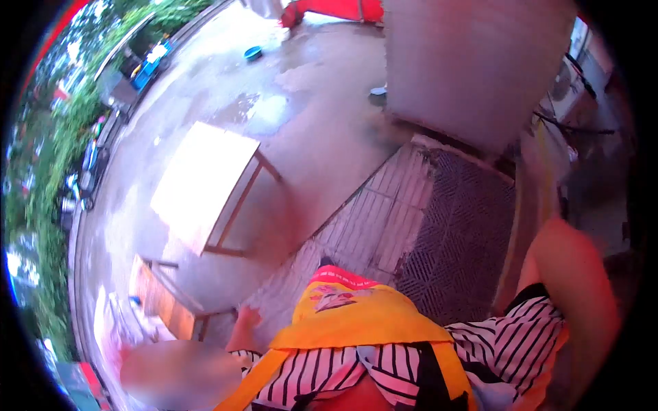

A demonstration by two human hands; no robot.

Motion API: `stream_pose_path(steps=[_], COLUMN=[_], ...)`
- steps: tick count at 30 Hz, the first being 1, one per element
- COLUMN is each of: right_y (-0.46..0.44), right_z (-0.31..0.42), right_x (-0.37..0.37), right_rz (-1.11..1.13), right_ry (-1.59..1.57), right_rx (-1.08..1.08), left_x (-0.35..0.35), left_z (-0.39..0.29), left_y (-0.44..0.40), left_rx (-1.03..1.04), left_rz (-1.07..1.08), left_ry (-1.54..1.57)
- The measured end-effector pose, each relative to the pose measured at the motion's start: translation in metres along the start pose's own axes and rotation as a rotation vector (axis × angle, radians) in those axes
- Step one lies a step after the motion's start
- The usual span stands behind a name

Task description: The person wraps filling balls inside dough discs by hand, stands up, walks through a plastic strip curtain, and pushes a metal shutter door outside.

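My left hand [247, 318] shows small at the lower left, beyond my striped sleeve, above the pale paving and near a wooden bench [164, 298]. Its fingers look apart and I see nothing in them. On the right, my bare right arm [576, 274] is bent, with the elbow raised; the hand itself is out of view. A yellow apron [370, 318] with a red printed edge hangs over my black-and-white striped clothing. A blurred, skin-toned shape [181, 373] fills the lower left corner; I cannot make out what it is.
A white-topped table [205, 178] with wooden legs stands on wet concrete. A large grey panel [473, 68] rises at the upper right, beside a dark patterned mat [456, 233]. Farther off lie a teal basin [253, 53] and a red object [336, 8]. Greenery borders the left.
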State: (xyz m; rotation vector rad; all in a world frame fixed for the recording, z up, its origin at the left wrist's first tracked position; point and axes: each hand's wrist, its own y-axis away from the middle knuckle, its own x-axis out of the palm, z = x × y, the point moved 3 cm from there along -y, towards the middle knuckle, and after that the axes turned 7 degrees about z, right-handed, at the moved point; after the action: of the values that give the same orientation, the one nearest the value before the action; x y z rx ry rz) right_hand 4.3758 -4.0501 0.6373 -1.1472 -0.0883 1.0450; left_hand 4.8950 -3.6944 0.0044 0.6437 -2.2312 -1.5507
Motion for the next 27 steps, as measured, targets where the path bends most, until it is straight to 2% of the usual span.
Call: stream_pose_path(steps=[1,3,5,7,11,12,14,16,17,19,21,22,24,27], right_y=[0.001,0.004,0.013,0.021,0.043,0.050,0.068,0.092,0.109,0.156,0.209,0.237,0.299,0.385], right_z=[-0.015,-0.038,-0.063,-0.098,-0.165,-0.177,-0.202,-0.230,-0.245,-0.279,-0.318,-0.339,-0.392,-0.485], right_x=[-0.008,-0.022,-0.036,-0.059,-0.115,-0.128,-0.151,-0.174,-0.182,-0.192,-0.198,-0.196,-0.182,-0.122], right_rz=[-0.018,-0.063,-0.101,-0.176,-0.373,-0.419,-0.513,-0.622,-0.697,-0.906,-1.163,-1.291,-1.512,-1.789], right_ry=[0.028,0.091,0.137,0.195,0.276,0.284,0.287,0.266,0.241,0.145,-0.014,-0.081,-0.154,-0.124], right_rx=[0.015,0.064,0.109,0.139,0.285,0.320,0.408,0.515,0.600,0.814,1.025,1.093,1.177,1.276], left_x=[0.000,0.011,0.040,0.090,0.273,0.344,0.489,0.650,0.717,0.811,0.873,0.895,0.922,0.995], left_z=[-0.013,-0.081,-0.183,-0.313,-0.590,-0.652,-0.733,-0.736,-0.722,-0.690,-0.660,-0.650,-0.642,-0.660], left_y=[0.010,-0.010,-0.049,-0.085,-0.188,-0.205,-0.221,-0.147,-0.100,-0.064,-0.048,-0.041,-0.051,-0.076], left_rx=[0.067,0.048,0.095,0.194,0.574,0.680,0.881,1.239,1.376,1.547,1.597,1.517,1.963,1.920], left_rz=[-0.099,-0.142,-0.123,-0.101,0.072,0.157,0.304,0.154,0.257,0.433,0.477,0.565,0.483,0.493], left_ry=[-0.302,-0.425,-0.545,-0.714,-1.129,-1.139,-1.183,-1.653,-1.830,-1.953,-2.103,-2.256,-2.532,-2.755])
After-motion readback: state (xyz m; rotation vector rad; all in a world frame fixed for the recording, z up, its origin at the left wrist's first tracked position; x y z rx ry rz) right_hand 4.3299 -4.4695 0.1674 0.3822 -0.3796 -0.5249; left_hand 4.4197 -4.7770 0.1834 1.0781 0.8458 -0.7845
